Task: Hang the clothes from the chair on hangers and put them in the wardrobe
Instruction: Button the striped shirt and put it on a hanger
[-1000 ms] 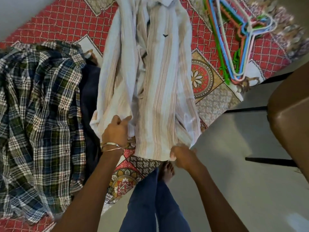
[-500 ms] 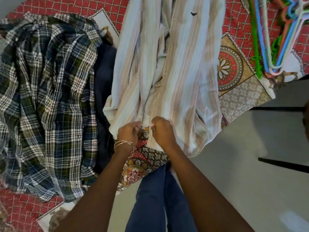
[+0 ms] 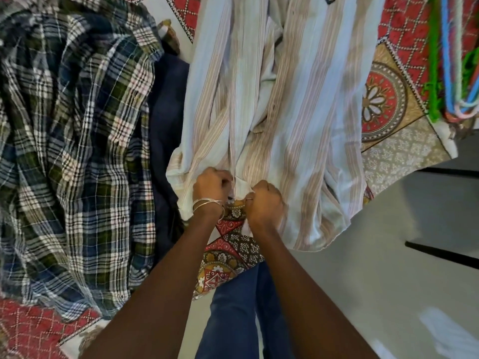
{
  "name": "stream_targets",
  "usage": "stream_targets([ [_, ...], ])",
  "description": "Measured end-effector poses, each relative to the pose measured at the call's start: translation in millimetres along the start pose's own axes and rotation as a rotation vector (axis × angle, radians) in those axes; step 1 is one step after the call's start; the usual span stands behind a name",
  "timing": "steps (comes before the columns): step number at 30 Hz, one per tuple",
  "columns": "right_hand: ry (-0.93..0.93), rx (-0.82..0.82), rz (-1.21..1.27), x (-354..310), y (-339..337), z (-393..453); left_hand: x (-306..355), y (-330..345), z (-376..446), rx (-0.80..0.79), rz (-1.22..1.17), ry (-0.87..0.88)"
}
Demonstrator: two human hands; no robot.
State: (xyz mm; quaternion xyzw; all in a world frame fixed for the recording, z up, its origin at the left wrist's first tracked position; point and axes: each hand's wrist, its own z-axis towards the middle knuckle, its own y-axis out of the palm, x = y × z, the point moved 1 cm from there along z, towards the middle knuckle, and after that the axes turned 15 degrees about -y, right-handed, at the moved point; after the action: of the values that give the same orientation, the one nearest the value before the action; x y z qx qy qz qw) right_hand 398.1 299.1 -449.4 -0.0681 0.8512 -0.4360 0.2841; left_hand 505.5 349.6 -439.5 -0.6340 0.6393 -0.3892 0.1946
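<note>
A pale striped shirt (image 3: 293,104) lies lengthwise on a red patterned bedspread (image 3: 399,35), its hem hanging over the near edge. My left hand (image 3: 211,186) and my right hand (image 3: 264,200) sit close together at the hem, each pinching one side of the shirt's front opening. A blue, green and white plaid shirt (image 3: 70,141) is spread to the left, with a dark navy garment (image 3: 166,141) between the two shirts. A bundle of coloured plastic hangers (image 3: 451,60) lies at the far right of the bed.
The bed's corner ends at the right, and light floor (image 3: 388,268) lies beyond it with dark lines across it. My legs in blue trousers (image 3: 233,314) stand against the bed's near edge.
My right hand moved left from the hem's right part to meet my left hand at the front opening. The view has come closer to the shirt and shifted right.
</note>
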Motion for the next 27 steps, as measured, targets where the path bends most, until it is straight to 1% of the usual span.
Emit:
stream_targets([
  [2,0.034,0.095,0.227,7.2,-6.6,-5.0,0.6,-1.7,-2.2,-0.004,0.002,-0.019],
  [4,0.032,0.204,0.47,11.6,-16.0,-12.6,2.0,-3.1,-4.9,-0.028,-0.042,-0.041],
  [5,0.028,0.233,0.559,11.8,-17.8,-16.1,2.9,-3.4,-7.2,-0.04,-0.069,-0.051],
  [8,0.016,0.225,0.724,5.4,-20.5,-21.7,12.2,-5.5,-16.9,-0.077,-0.097,-0.052],
  [10,-0.084,0.222,0.703,-1.3,-22.5,-23.1,16.3,-5.6,-21.8,-0.078,-0.036,-0.036],
  [13,-0.293,0.257,0.524,-6.3,-27.5,-25.6,22.1,-13.9,-26.3,-0.072,0.11,0.018],
  [15,-0.361,0.227,0.41,-7.1,-26.8,-24.5,22.1,-17.6,-23.9,-0.103,0.161,0.039],
  [16,-0.373,0.217,0.368,-6.4,-27.3,-24.9,21.3,-18.0,-23.8,-0.119,0.137,0.038],
  [18,-0.381,0.22,0.308,-4.0,-28.4,-25.7,15.7,-15.2,-22.6,-0.174,-0.05,-0.009],
  [21,-0.379,0.239,0.292,-4.7,-29.0,-26.1,9.3,-14.1,-24.5,-0.271,-0.358,-0.156],
  [24,-0.325,0.239,0.41,-6.3,-33.8,-27.7,13.7,-17.0,-29.0,-0.387,-0.583,-0.268],
  [27,-0.263,0.205,0.594,-4.6,-45.1,-30.8,16.7,-20.5,-31.6,-0.432,-0.701,-0.317],
])
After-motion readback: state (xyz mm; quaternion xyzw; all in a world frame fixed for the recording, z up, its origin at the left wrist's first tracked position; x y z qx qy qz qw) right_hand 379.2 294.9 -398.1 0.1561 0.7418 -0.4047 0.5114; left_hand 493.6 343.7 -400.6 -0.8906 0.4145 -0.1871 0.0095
